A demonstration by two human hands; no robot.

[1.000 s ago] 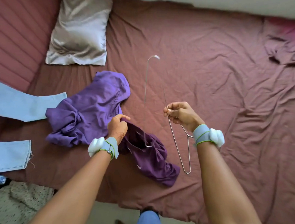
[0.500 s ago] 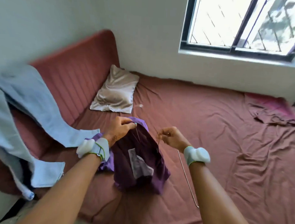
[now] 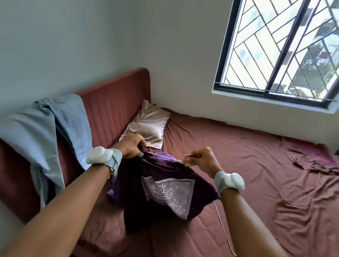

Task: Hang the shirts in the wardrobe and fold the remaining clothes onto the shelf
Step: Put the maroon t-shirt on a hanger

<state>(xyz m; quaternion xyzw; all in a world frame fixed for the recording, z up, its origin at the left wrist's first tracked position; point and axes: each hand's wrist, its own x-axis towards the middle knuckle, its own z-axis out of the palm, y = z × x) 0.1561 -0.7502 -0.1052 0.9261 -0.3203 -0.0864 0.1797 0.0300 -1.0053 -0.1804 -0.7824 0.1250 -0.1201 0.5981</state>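
Note:
A purple shirt (image 3: 158,188) with a pale printed patch hangs lifted above the bed (image 3: 259,190). My left hand (image 3: 132,147) grips its upper edge at the left. My right hand (image 3: 199,158) pinches a thin metal wire hanger (image 3: 223,228); one wire runs between my two hands across the shirt's top, and another part hangs down past my right forearm toward the mattress. A light blue garment (image 3: 46,127) is draped over the red headboard (image 3: 115,98) at the left.
A silvery pillow (image 3: 148,125) lies in the bed's far corner. A crumpled maroon cloth (image 3: 315,158) sits at the far right of the bed. A barred window (image 3: 285,46) fills the wall above. White walls close the corner.
The shirt has been lifted off the bed and both hands have risen with it. The hanger wire now lies across the shirt's top. My view has tilted up toward the wall and window.

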